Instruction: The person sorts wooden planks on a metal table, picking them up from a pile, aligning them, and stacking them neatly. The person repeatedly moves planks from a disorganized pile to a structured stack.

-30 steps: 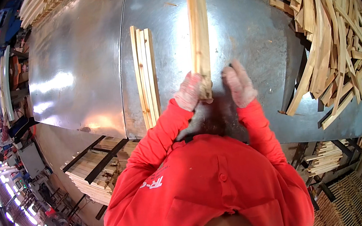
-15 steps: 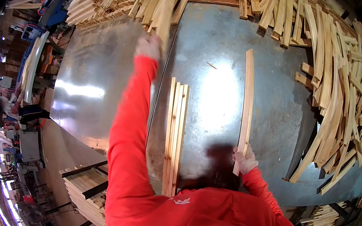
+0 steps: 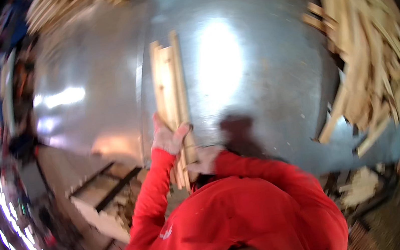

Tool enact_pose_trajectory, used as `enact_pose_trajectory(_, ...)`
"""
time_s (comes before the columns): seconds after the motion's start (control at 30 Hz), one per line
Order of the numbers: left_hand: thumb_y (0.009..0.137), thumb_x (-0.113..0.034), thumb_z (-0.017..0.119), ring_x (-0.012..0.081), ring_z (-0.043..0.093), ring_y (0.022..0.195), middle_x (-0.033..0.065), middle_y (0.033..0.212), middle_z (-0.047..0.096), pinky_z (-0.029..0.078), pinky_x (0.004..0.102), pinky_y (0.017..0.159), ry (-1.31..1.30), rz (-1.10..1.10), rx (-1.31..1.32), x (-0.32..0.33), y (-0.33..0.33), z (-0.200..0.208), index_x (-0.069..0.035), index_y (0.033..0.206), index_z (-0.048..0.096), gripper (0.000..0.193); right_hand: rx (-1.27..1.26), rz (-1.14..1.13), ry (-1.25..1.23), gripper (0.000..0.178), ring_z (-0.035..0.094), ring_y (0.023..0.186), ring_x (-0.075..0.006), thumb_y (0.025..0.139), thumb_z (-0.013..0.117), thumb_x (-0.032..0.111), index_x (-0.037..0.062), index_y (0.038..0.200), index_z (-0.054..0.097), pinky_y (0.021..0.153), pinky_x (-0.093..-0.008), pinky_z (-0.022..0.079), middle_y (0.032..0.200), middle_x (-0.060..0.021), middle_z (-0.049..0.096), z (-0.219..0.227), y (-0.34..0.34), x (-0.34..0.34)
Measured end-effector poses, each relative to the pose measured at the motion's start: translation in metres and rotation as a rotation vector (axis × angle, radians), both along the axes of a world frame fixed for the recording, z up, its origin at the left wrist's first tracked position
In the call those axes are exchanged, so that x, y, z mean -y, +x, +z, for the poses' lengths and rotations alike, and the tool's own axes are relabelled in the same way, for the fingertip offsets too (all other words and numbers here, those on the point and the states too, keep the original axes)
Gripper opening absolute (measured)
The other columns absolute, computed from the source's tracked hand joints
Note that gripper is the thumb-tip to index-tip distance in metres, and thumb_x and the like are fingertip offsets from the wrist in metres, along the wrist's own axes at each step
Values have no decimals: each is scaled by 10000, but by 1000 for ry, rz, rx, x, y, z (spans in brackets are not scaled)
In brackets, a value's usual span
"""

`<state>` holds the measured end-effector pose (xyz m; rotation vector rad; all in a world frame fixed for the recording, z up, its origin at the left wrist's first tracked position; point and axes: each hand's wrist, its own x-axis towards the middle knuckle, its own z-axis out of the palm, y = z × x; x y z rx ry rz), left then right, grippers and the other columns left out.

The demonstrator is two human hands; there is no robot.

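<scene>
A small bundle of long, narrow wooden strips (image 3: 168, 81) lies lengthwise on the metal table, its near end by my body. My left hand (image 3: 166, 137) spans the bundle, fingers on its left side and thumb over its right. Lower down, my right hand (image 3: 207, 159) grips the rightmost strip (image 3: 180, 87) near its close end, pressed against the others. That strip reaches farther out than its neighbours, so the far ends are uneven. Motion blur softens both hands, and the right fingertips are partly hidden.
The shiny metal tabletop (image 3: 273, 65) has a seam left of the bundle. A large heap of loose wooden strips (image 3: 365, 52) covers its right side. More strips (image 3: 63, 9) are piled at the far left. Below the near left edge stands a stack of wood on a dark rack (image 3: 101, 198).
My left hand has come back from the far pile to the bundle. My right hand has brought its strip leftward against the bundle. The view has shifted nearer my body.
</scene>
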<state>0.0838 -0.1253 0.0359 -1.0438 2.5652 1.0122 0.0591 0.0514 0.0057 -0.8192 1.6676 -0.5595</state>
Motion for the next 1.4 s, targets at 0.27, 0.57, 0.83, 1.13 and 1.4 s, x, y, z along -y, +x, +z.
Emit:
enact_pose_trajectory(0.27, 709, -274, 759, 409, 339, 1337, 294, 1440, 329, 282, 439, 1120, -436, 3, 131, -45, 4, -2, 37, 1484, 119, 1052, -819, -695, -309, 614, 587, 1096, -341, 873, 521, 464, 110, 1370, 447, 967, -439, 450, 1260, -165, 574, -4, -131, -165)
enact_pose_trajectory(0.57, 822, -316, 678, 367, 475, 1258, 240, 1351, 493, 383, 414, 1040, 56, -207, -207, -237, -139, 42, 68, 1422, 297, 808, -877, -1060, 797, 588, 516, 1215, -348, 907, 521, 400, 45, 1370, 440, 993, -417, 424, 1352, -157, 504, 112, -355, -450)
enact_pose_trajectory(0.83, 846, -376, 682, 287, 623, 987, 168, 1134, 604, 552, 435, 804, 1702, -162, -11, -450, -245, 21, -16, 1320, 431, 646, -354, -1010, -23, 723, 471, 1247, -343, 831, 631, 443, 32, 1386, 420, 1044, -427, 368, 1338, -212, 500, 113, -225, -494)
enact_pose_trajectory(1.13, 799, -305, 742, 242, 625, 637, 144, 864, 620, 555, 355, 587, 1401, -132, -161, -377, -167, 45, -17, 1210, 469, 571, -1050, -740, 612, 1217, 360, 1333, -431, 583, 821, 511, 61, 1500, 159, 1116, -430, 321, 1437, -312, 333, 93, -360, -498)
enact_pose_trajectory(1.4, 902, -675, 370, 228, 539, 575, 122, 807, 582, 480, 389, 555, 1608, 760, -420, -262, -107, 0, -14, 1128, 522, 715, -1146, -906, 366, 946, 438, 1274, -425, 736, 702, 263, 8, 1482, 181, 1062, -403, 393, 1414, -297, 380, 78, -308, -466)
